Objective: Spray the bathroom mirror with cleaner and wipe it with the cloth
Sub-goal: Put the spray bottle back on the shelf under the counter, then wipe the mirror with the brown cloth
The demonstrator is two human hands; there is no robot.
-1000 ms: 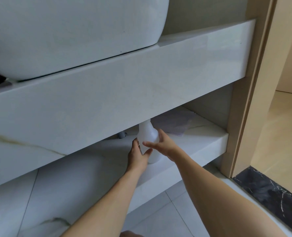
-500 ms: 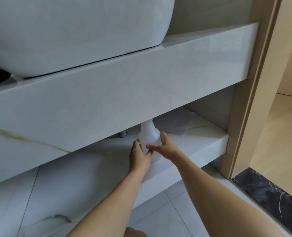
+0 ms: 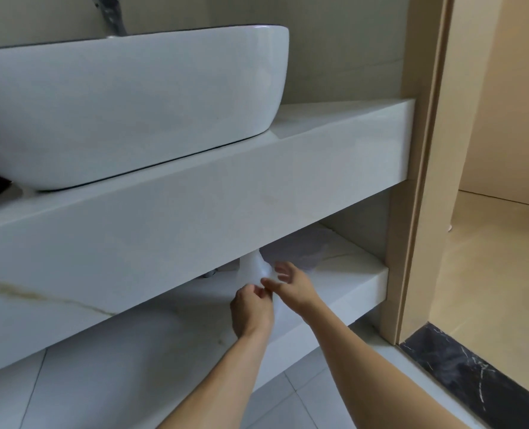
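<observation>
A white translucent spray bottle (image 3: pixel 253 267) stands on the lower marble shelf (image 3: pixel 354 284) under the counter. Its top is hidden behind the counter's front slab. My left hand (image 3: pixel 250 309) grips the bottle's lower body from the front with curled fingers. My right hand (image 3: pixel 291 284) holds its right side, thumb in front and fingers spread behind. A pale grey-purple cloth (image 3: pixel 301 246) lies flat on the shelf behind and to the right of the bottle. The mirror is out of view.
A white vessel basin (image 3: pixel 127 106) sits on the thick marble counter (image 3: pixel 334 156) above the shelf, with a tap (image 3: pixel 110 13) behind it. A beige door frame (image 3: pixel 421 181) stands at the right, with a dark threshold strip (image 3: pixel 479 379) and a tiled floor (image 3: pixel 291 404) below.
The view has tilted upward, showing the basin's rim and the tap. Both hands stay on the bottle; my left fingers have curled tighter and my right fingers have spread.
</observation>
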